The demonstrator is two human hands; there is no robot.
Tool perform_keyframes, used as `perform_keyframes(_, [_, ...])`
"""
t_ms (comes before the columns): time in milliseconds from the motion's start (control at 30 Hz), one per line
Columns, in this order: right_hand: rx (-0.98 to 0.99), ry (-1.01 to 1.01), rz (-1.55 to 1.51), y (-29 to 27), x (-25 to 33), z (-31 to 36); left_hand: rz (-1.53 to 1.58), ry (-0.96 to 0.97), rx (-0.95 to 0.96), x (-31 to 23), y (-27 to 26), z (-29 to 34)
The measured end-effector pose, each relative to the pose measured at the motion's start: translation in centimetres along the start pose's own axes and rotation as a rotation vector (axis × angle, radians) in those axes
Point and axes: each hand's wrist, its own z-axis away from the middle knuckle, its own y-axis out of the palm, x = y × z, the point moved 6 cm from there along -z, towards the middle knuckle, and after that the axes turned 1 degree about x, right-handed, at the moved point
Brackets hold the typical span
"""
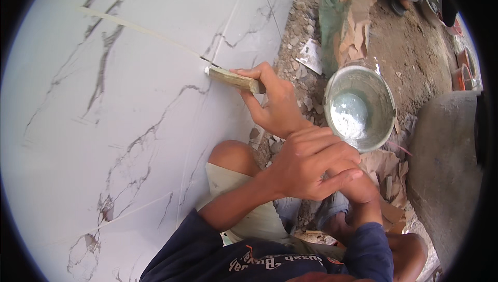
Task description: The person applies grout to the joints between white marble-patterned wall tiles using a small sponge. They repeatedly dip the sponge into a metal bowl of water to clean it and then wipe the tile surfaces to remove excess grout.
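My right hand (277, 100) grips a flat tan strip (233, 78) with a rough edge, between thumb and fingers. I cannot make out whether it is wood or stiff foam. White paste shows at its far tip, which rests on a joint between white marble-patterned tiles (150, 142). To the left of the tip the joint line (140, 32) is pale; a short stretch by the tip is dark. My left hand (316, 165) lies across my right wrist, its fingers wrapped over it and its thumb stretched along the forearm.
A grey bucket (386, 103) with whitish liquid stands right of my hands. Rubble (306, 22), torn brown paper (357, 20) and a green bag (330, 33) lie along the tile edge. A grey curved slab (441, 173) is at the right. Another person's foot (398, 6) shows at top right.
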Motion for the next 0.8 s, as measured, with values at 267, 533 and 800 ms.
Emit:
perform_keyframes(267, [0.754,0.525,0.988,-20.0,-0.3,-1.7,0.023,-0.013,0.386,-3.2,1.7,0.6])
perform_keyframes(533, [1.287,0.739,1.136,-22.1,-12.8,9.2,-0.031,-0.094,0.590,-1.9,2.4,2.3])
perform_keyframes(800, [1.412,0.832,1.159,-19.9,-16.1,12.0,-0.045,-0.118,0.588,-1.4,2.4,2.4])
